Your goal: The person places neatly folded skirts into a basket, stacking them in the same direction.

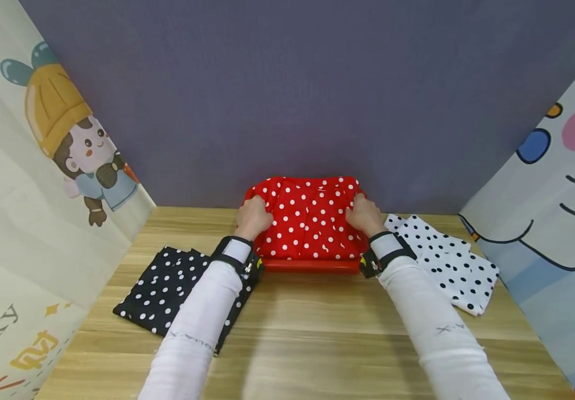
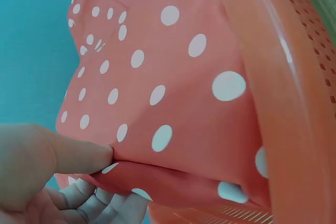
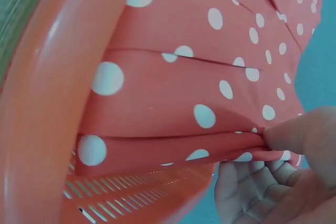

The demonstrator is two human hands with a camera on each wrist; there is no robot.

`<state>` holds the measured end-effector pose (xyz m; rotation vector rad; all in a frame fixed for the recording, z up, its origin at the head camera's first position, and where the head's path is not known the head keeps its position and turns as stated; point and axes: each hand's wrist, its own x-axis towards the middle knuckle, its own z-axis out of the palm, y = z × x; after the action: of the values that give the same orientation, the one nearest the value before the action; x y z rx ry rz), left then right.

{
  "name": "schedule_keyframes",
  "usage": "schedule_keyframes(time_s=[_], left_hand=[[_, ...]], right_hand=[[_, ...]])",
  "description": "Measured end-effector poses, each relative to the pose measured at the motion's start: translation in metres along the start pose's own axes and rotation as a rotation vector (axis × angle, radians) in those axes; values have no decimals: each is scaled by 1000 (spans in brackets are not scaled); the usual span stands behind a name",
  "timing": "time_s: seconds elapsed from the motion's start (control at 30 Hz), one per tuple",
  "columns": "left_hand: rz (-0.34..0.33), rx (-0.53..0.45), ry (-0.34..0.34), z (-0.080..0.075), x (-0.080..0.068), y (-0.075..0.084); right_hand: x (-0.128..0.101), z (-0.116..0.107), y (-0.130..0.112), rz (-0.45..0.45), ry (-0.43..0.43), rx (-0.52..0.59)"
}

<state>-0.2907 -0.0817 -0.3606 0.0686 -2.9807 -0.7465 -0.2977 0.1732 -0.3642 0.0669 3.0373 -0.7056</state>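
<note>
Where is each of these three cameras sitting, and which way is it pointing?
Head: worn on the head, looking forward and down at the table; both sleeved arms show.
Left wrist: close beside the left hand, whose thumb and fingers pinch the red dotted cloth.
Right wrist: mirrors it; the right hand pinches the cloth.
Shared: all show that cloth in the red basket.

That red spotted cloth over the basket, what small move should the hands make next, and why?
Probably lower it a little further and let go. Both the left hand and the right hand pinch the folded red polka-dot cloth at its side edges, and it already sits over the red basket, inside its rim in the wrist views. Easing it down evenly should keep the folds from slipping apart.
</note>
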Motion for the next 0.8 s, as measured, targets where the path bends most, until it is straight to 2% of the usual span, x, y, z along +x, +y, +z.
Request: schedule_keyframes(time_s=[0.13, 0.43, 0.8], left_hand=[[-23, 0, -26, 5, 5, -1], [-114, -45, -162, 17, 12, -4], [-133, -28, -236, 25, 17, -5]], right_hand=[[3, 3, 1, 16, -37, 17], [8, 6, 3, 70, -164, -24], [12, 20, 8, 107, -224, 0]])
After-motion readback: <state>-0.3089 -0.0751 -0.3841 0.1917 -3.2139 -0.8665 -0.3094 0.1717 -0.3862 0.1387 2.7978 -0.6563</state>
